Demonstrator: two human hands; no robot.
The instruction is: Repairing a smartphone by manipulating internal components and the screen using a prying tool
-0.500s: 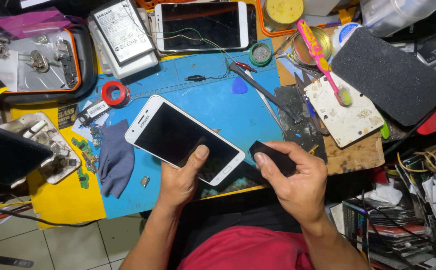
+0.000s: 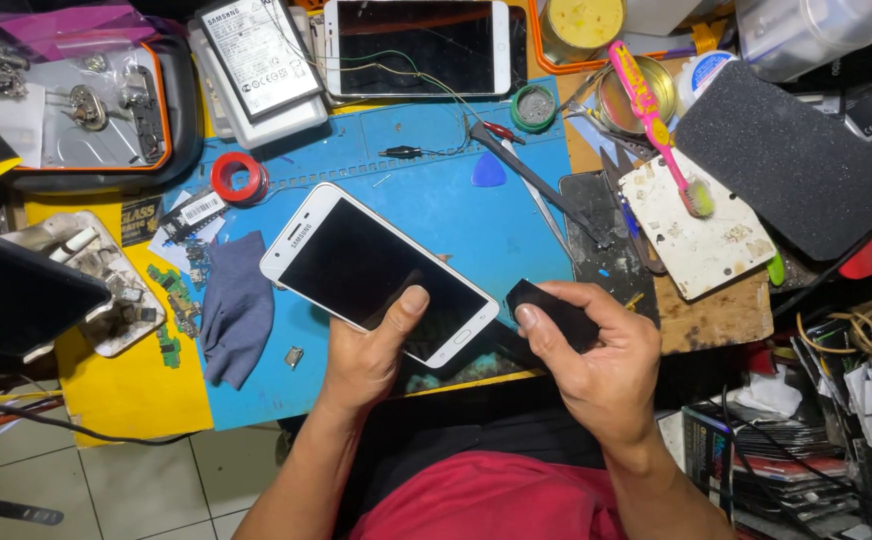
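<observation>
A white smartphone (image 2: 356,262) with a dark screen lies tilted on the blue work mat (image 2: 436,190). My left hand (image 2: 371,355) grips the phone's lower end, thumb pressed on the glass. My right hand (image 2: 596,365) is just right of the phone and pinches a small black flat piece (image 2: 546,305) between thumb and fingers. The black piece is held off the mat, close to the phone's bottom corner.
A grey cloth (image 2: 236,305), a red tape roll (image 2: 239,178), a blue pick (image 2: 488,172) and tweezers (image 2: 531,180) lie on the mat. A second phone (image 2: 416,45) and a battery (image 2: 259,55) sit behind. A pink toothbrush (image 2: 656,125) and black pad (image 2: 791,165) are at right.
My right hand has lifted the black piece slightly and turned it closer to the phone's corner. My left hand keeps its hold on the phone.
</observation>
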